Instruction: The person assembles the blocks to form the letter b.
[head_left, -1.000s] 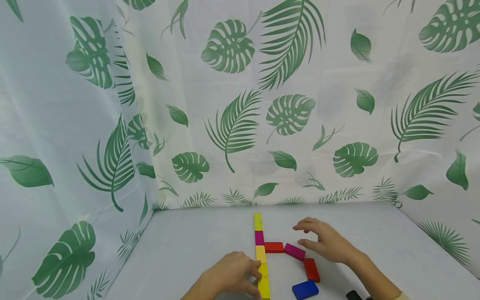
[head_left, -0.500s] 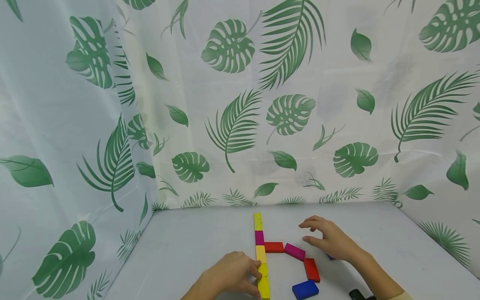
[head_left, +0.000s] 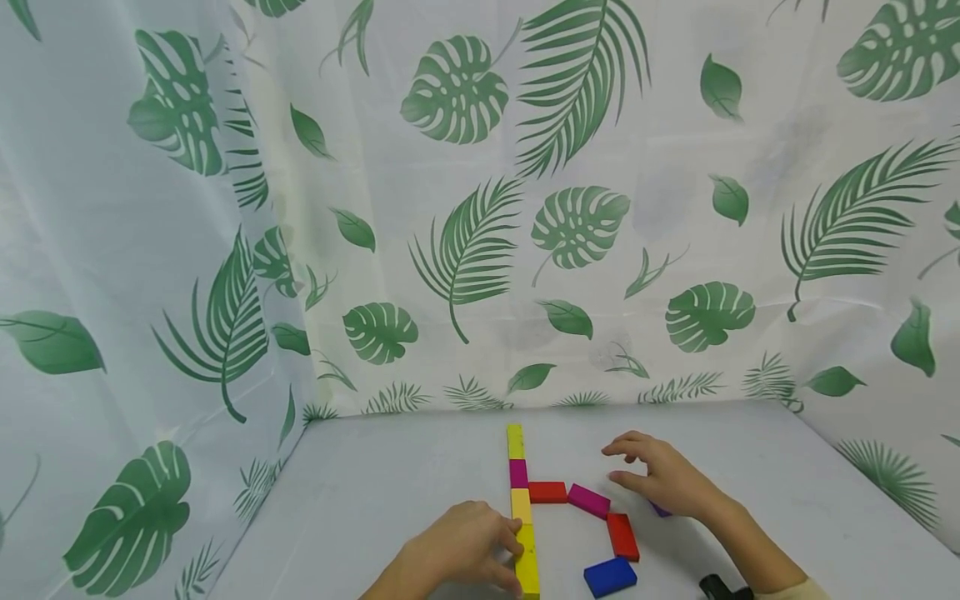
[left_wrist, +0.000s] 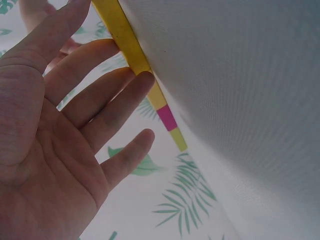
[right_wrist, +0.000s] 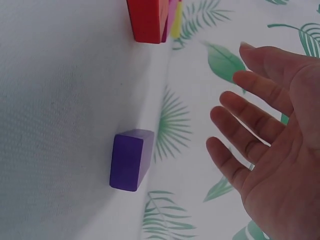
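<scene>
My left hand (head_left: 465, 546) is at the near end of a straight row of blocks, its fingertips touching the yellow block (head_left: 527, 573). In the left wrist view the fingers (left_wrist: 120, 107) are loosely extended along the row, and the thumb tip is cut off at the top. Farther along come a pale yellow block (head_left: 521, 506), a magenta block (head_left: 518, 473) and a yellow-green block (head_left: 515, 442). My right hand (head_left: 663, 479) hovers above the table with relaxed fingers, holding nothing. Below it a purple block (right_wrist: 131, 160) lies partly hidden in the head view.
From the row a curve bends right: a red block (head_left: 548, 492), a pink block (head_left: 589, 501), another red block (head_left: 622, 537) and a blue block (head_left: 610, 577). A black object (head_left: 716, 587) is near the right forearm. Leaf-printed curtains (head_left: 465, 250) surround the white table.
My right hand has moved a little to the right, and the purple block has come into sight beneath it. My left hand and the block row have stayed in place.
</scene>
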